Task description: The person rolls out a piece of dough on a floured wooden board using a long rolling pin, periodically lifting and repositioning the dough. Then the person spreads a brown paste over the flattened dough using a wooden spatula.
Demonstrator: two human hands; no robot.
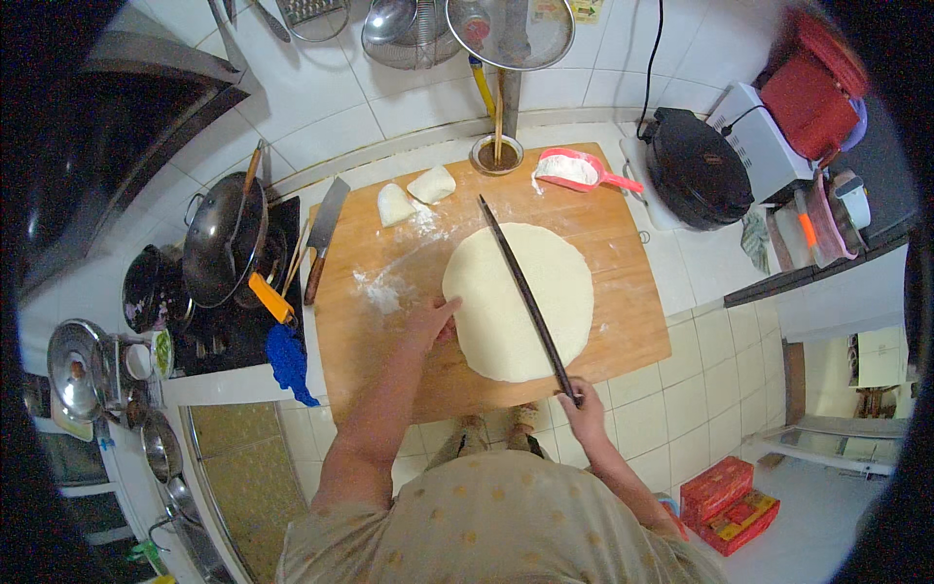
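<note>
A large round sheet of rolled dough (481, 314) lies on a floured wooden board (635, 321). Across it, slanting from upper left to lower right, rests a thin dark rolling pin (527, 292). My right hand (582, 409) grips the pin's near end, just past the dough's lower edge. At the dough's left edge is my left hand (440, 321), its thumb and fingers apart at the rim; whether it pinches the edge is not clear. Two smaller dough pieces (432, 185) sit near the board's back edge, beside scattered flour (383, 290).
A cleaver (328, 219) lies along the board's left edge, next to a stove with a wok (222, 248). Toward the back are a bowl of dark liquid with chopsticks (497, 155) and a red scoop of flour (569, 171). A black electric griddle (697, 168) stands right of the board.
</note>
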